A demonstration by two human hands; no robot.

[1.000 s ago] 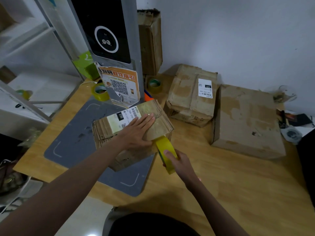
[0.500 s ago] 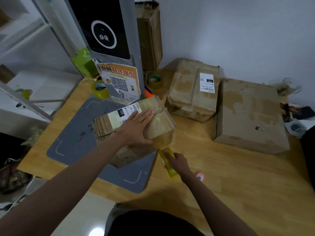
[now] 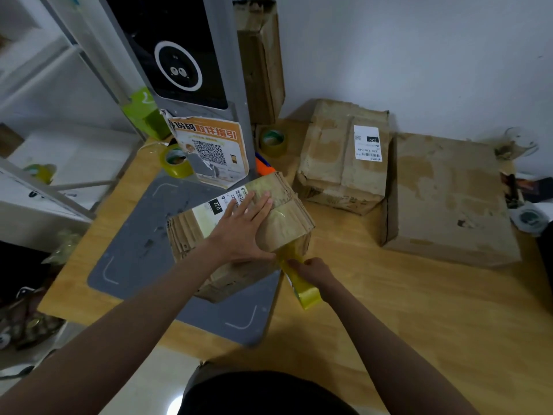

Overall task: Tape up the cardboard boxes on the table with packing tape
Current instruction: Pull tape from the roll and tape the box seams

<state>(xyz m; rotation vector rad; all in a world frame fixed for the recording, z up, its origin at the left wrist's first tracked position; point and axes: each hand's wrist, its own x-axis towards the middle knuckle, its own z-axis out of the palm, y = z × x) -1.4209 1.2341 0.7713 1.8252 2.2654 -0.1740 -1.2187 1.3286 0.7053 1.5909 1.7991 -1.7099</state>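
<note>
Fingers (image 3: 302, 266) of the right hand (image 3: 314, 271) curl round the yellow tape roll (image 3: 303, 290), gripping it at the near corner of the small cardboard box (image 3: 239, 232); compared with 0.5 s ago the roll has lifted off the wooden table (image 3: 389, 324) and a short strip of tape (image 3: 288, 250) now runs taut from it up the box's corner. The left hand (image 3: 244, 226) stays flat on top of the box, fingers straight and together, pressing it down. This box is worn and creased, glossy with tape across its top, and sits tilted on a grey mat (image 3: 140, 244). Its white label (image 3: 223, 206) reads "220" on a black patch beside a barcode. Behind it an orange notice (image 3: 212, 151) carries a QR code and Chinese characters. Farther back, a 2nd box (image 3: 335, 163) bears a label (image 3: 367, 142) also reading "220", just beside a large flat box (image 3: 449, 199). 2 spare rolls (image 3: 176, 161) (image 3: 273, 142) flank the notice.
</note>
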